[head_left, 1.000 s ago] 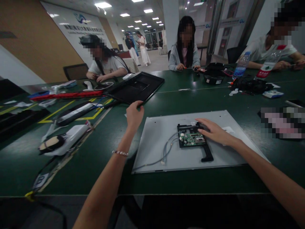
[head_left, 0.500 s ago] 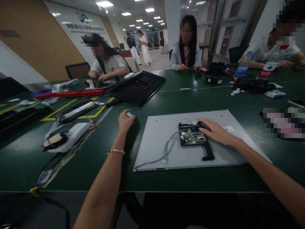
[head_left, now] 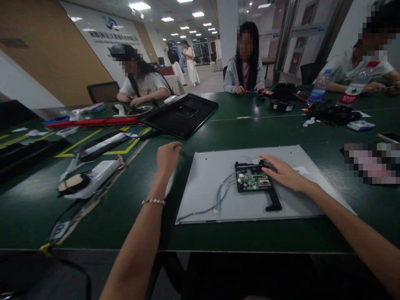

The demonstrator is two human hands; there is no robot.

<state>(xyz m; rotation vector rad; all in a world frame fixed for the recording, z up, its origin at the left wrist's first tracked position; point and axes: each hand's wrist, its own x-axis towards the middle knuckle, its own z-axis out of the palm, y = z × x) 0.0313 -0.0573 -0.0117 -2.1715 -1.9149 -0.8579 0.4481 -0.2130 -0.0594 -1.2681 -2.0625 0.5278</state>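
A grey metal monitor panel (head_left: 215, 166) lies flat on the green table (head_left: 131, 208). On it sits a green circuit board (head_left: 253, 181) in a black bracket (head_left: 272, 201), with a grey cable (head_left: 218, 196) running off to the left. My right hand (head_left: 281, 173) lies flat on the bracket's right side, fingers stretched out. My left hand (head_left: 167, 158) hovers just left of the panel's far corner with its fingers curled. A whitish bit shows under its wrist; I cannot tell if the hand holds it.
A black monitor cover (head_left: 181, 114) lies beyond my left hand. A red bar (head_left: 93, 122), a white device (head_left: 90, 179) and cables lie at the left. Bottles (head_left: 318, 89) and black parts (head_left: 331, 112) sit far right. Three people sit across the table.
My left hand drew back from the black cover, dropped to a small white piece on the table, then rose a little with curled fingers. My right hand stayed on the bracket.
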